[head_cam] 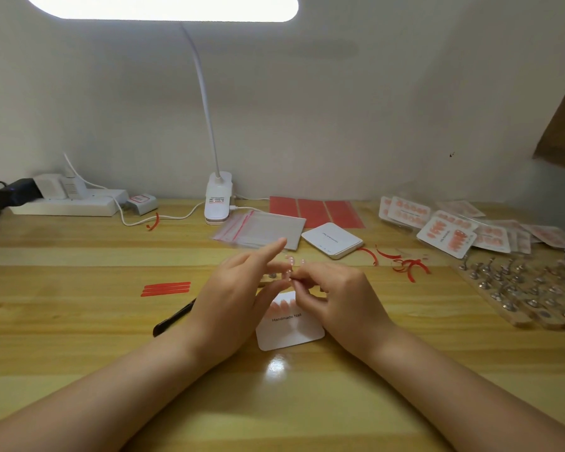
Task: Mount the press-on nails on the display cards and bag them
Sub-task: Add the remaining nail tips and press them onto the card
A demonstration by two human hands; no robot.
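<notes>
Over the display card point(291, 334) | right hand point(333, 298) is pinching a press-on nail point(288, 279), left hand point(238, 298) is steadying it with fingers spread | mounting step (top row looks filled) | next it's needing a careful press-down onto the card

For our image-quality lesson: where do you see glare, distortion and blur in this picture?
Head view: the lamp head is blown out white; its glare spot shines on the table below the display card; the wide lens bends the table's far edge; the fingertips of both hands look soft.
</notes>
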